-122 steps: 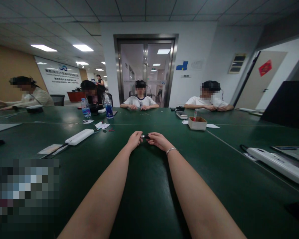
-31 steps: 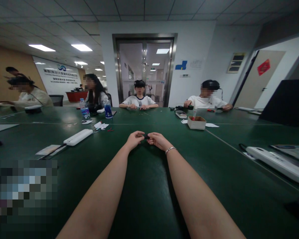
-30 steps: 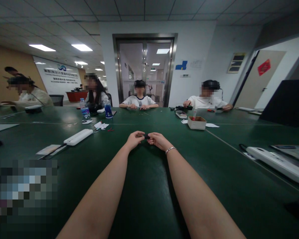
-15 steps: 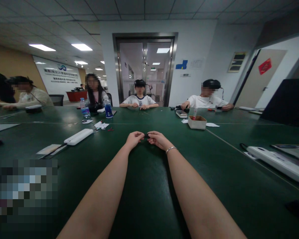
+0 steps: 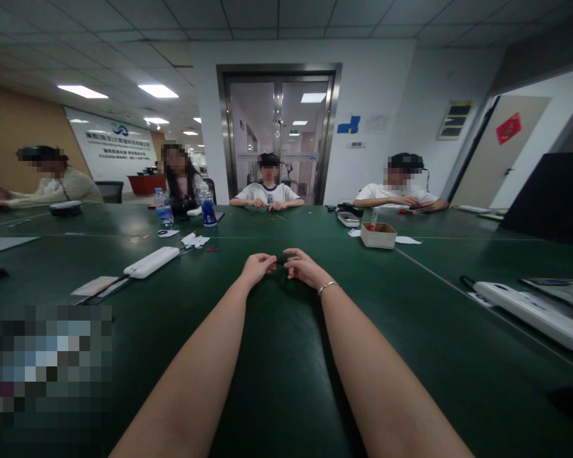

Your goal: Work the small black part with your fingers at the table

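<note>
My left hand (image 5: 258, 270) is closed in a pinch on a small black object (image 5: 281, 259), too small and dark to name. My right hand (image 5: 305, 268), with a silver bracelet at the wrist, is at the object's right end. Its index finger is raised and its fingers are apart; whether a fingertip still touches the object cannot be made out. Both hands are just above the dark green table (image 5: 281, 356), in front of me.
To the left lie a white power strip (image 5: 151, 262) and paper scraps (image 5: 195, 240), with water bottles (image 5: 208, 210) behind. A small open box (image 5: 378, 235) stands ahead right; another white strip (image 5: 530, 312) lies at right. Several people sit around the table.
My right index finger has lifted and its fingers have spread from their pinch on the black object. My left hand keeps its hold. Across the table, a person's hands have come together.
</note>
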Demonstrator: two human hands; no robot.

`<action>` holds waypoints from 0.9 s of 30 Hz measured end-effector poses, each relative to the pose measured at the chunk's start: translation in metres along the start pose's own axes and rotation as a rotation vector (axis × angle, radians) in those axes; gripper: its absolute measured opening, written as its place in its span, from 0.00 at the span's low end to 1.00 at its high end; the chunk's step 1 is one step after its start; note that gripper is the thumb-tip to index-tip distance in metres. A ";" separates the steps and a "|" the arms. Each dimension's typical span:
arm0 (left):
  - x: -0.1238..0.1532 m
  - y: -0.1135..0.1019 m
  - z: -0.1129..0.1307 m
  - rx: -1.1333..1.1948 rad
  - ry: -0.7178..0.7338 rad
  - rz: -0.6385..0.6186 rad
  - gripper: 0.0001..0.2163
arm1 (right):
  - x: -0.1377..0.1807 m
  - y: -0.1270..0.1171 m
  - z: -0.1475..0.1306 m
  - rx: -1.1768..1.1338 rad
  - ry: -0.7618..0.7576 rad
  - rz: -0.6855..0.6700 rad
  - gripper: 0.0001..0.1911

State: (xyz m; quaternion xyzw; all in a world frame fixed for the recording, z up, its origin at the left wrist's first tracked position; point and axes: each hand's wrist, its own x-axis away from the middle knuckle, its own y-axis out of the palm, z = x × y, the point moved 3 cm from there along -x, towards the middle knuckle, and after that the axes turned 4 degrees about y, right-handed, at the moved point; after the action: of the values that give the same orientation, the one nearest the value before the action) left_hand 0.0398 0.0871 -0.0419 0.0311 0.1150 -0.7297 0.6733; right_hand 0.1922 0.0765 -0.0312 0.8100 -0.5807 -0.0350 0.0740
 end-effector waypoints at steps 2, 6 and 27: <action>0.000 0.000 0.000 0.004 0.001 0.000 0.10 | 0.001 0.000 0.000 -0.027 0.017 -0.018 0.19; 0.000 0.000 -0.001 0.012 -0.001 0.000 0.11 | -0.001 0.002 0.000 0.054 0.046 0.014 0.09; 0.001 0.000 0.001 0.027 -0.006 0.019 0.09 | -0.005 -0.003 0.004 0.013 0.074 0.063 0.09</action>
State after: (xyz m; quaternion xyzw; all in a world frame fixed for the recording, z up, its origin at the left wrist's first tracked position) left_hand 0.0398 0.0863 -0.0412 0.0391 0.1027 -0.7248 0.6801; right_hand 0.1925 0.0814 -0.0357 0.7925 -0.6030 0.0013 0.0912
